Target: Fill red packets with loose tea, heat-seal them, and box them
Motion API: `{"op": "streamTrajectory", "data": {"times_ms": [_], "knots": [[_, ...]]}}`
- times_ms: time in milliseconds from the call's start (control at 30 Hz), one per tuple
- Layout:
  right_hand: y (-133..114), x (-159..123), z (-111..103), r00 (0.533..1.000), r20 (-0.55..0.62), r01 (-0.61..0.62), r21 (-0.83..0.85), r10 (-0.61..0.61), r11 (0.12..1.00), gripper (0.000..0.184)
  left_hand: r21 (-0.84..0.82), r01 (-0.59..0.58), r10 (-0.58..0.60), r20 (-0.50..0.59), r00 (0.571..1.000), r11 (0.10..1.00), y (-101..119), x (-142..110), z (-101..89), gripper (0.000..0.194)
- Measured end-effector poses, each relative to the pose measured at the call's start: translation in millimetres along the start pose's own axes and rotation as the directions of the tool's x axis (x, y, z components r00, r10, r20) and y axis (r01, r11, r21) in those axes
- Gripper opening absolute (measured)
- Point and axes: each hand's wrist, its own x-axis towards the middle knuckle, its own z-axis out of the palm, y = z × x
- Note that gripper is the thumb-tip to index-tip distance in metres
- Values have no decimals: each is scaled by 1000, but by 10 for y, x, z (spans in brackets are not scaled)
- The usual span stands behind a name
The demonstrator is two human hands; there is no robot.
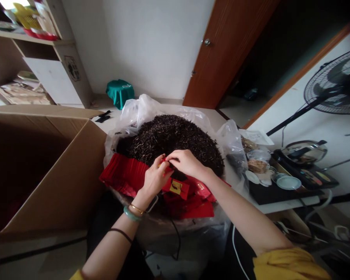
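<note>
the left hand (154,177) is nearly closed, and its thumb and fingers pinch a small red sachet (163,162) just above the edge of the dark loose tea leaves (169,136). the right hand (186,163) is also closed to a pinch, with its fingers bent down against the sachet, but what they have hold of i cannot tell. both forearms come in from the near side and meet over the pile, which lies inside a clear plastic bag (137,111). the sachet looks very light and soft, so i think it can bend easily and is best taken by its top edge with the fingertips. the dry leaves seem light and brittle. a stack of red sachets (122,173) lies beside the pile, and a cardboard box (70,182) stands on the left.
</note>
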Motion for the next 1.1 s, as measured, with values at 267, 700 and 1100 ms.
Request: {"op": "streamTrajectory", "data": {"times_ms": [267,700,1100], "knots": [[328,-1,17,933,272,-185,-205,238,961,40,-1,11,-11,-4,1000,1000,6,8,-50,21],[635,97,469,880,367,-179,-331,301,927,30,-31,0,0,-9,1000,1000,-32,6,-62,21],[292,-88,-213,979,-138,-119,210,150,970,19,-25,-9,9,-6,1000,1000,-27,-3,-55,21]]}}
